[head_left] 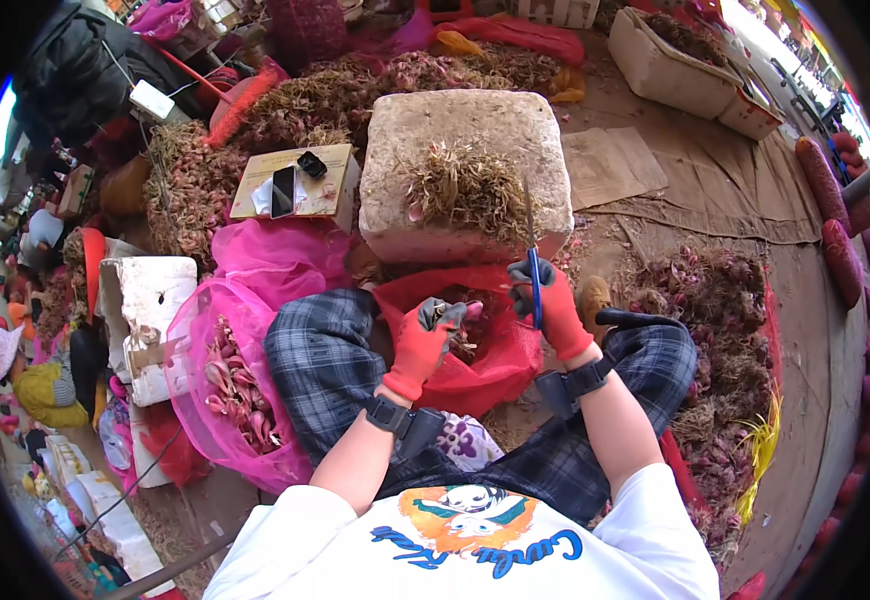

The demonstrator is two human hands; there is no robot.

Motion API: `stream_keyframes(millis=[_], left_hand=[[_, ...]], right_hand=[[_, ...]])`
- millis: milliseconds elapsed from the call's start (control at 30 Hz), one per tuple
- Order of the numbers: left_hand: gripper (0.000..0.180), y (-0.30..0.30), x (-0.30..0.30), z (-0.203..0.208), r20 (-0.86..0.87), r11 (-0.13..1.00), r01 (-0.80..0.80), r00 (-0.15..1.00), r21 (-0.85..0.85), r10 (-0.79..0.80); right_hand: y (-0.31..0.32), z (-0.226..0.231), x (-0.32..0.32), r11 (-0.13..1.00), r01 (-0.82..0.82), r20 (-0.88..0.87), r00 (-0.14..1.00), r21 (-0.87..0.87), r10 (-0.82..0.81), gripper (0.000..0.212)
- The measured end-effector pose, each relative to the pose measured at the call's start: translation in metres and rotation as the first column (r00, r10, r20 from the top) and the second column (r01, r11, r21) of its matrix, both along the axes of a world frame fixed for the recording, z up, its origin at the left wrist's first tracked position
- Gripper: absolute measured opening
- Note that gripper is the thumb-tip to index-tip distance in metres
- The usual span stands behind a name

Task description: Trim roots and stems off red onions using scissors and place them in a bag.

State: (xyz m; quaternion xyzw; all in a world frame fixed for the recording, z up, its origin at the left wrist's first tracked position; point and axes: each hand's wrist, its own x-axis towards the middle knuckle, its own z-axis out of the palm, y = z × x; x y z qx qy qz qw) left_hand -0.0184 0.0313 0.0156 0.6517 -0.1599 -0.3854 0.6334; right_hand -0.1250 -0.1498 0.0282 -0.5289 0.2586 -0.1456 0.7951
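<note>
My left hand, in a red and grey work glove, is closed around a pinkish shallot over the open red mesh bag between my knees. In my right hand, gloved the same way, is a pair of scissors with blue handles; the blades point away from me and look closed. The blade tips overlap the front of a worn foam block. On that block lies a heap of dry stalks and roots. Inside the red bag some shallots are partly visible.
A pink mesh bag of shallots leans by my left knee. Behind it stands a box bearing a phone. Piles of untrimmed shallots lie right and behind the block. Foam boxes stand far right.
</note>
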Motion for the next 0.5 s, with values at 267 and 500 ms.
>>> stream_keyframes(millis=[267, 500], left_hand=[[0.016, 0.003, -0.003, 0.016, 0.534, 0.992, 0.107, 0.836, 0.070, -0.128], [0.013, 0.004, -0.007, -0.007, 0.285, 0.997, 0.049, 0.958, -0.063, -0.029]], right_hand=[[0.025, -0.002, 0.002, 0.963, -0.205, 0.052, 0.975, -0.173, 0.217, 0.031], [0.019, -0.019, 0.003, 0.610, -0.113, -0.166, 0.986, -0.784, -0.031, 0.025]])
